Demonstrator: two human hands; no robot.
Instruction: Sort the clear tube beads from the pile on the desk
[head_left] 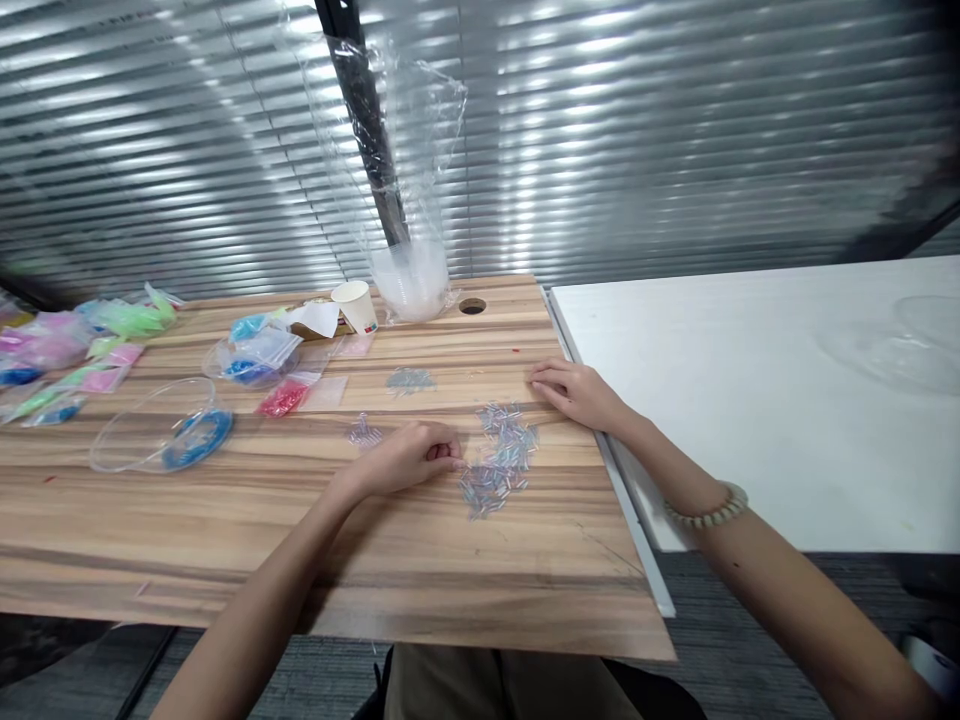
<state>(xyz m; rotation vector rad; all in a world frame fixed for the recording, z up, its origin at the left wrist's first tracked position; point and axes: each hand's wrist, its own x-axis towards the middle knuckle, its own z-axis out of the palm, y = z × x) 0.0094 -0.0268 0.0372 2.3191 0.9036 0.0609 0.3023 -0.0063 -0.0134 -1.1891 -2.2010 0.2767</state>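
A loose pile of pale iridescent tube beads (501, 458) lies on the wooden table (225, 520). My left hand (409, 457) rests on the table at the pile's left edge, fingers curled in a pinch at the beads; what it grips is too small to see. My right hand (576, 391) lies flat on the table's right edge beyond the pile, fingers stretched out to the left, holding nothing. A bead bracelet (709, 510) sits on my right wrist. Smaller bead clusters (409, 380) lie further back and another small cluster (364, 432) sits left of my left hand.
A clear plastic bowl (161, 425) with blue cord stands at the left. Bags of coloured beads (255, 352) and a red bead bag (283, 398) lie behind it. A paper cup (355, 306) and stacked clear cups in plastic wrap (411, 270) stand at the back. A white table (750, 400) adjoins on the right.
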